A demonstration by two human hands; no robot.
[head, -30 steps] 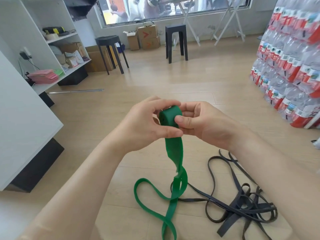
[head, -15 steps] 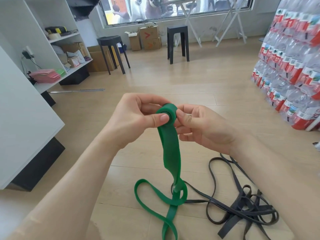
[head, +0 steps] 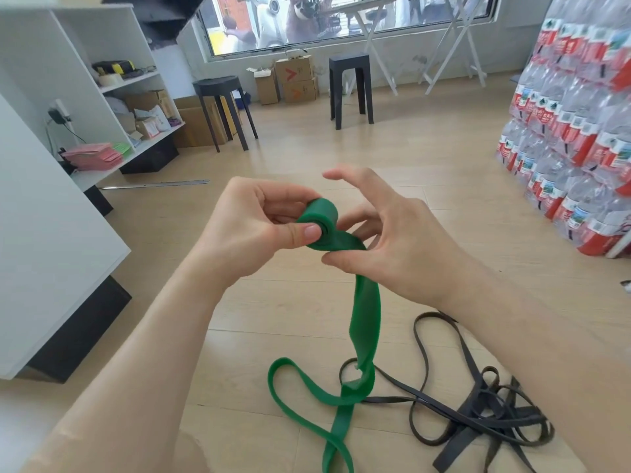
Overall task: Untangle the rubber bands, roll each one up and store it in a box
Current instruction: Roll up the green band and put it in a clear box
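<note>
Presently the left hand (head: 259,230) pinches the rolled end of the green rubber band (head: 321,218), thumb pressed on the coil's near face, fingers curled behind it. The right hand (head: 392,254) is spread loosely, forefinger lifted, thumb touching the flat strip just under the coil; no closed grip is evident. From the coil the unrolled strip hangs down, twists, and lies looped on the wooden floor (head: 444,172) near the person. Just right of that loop, strands meeting it, lies a tangle of black rubber bands (head: 485,414). Stacked bottle packs (head: 580,131) stand far right
</note>
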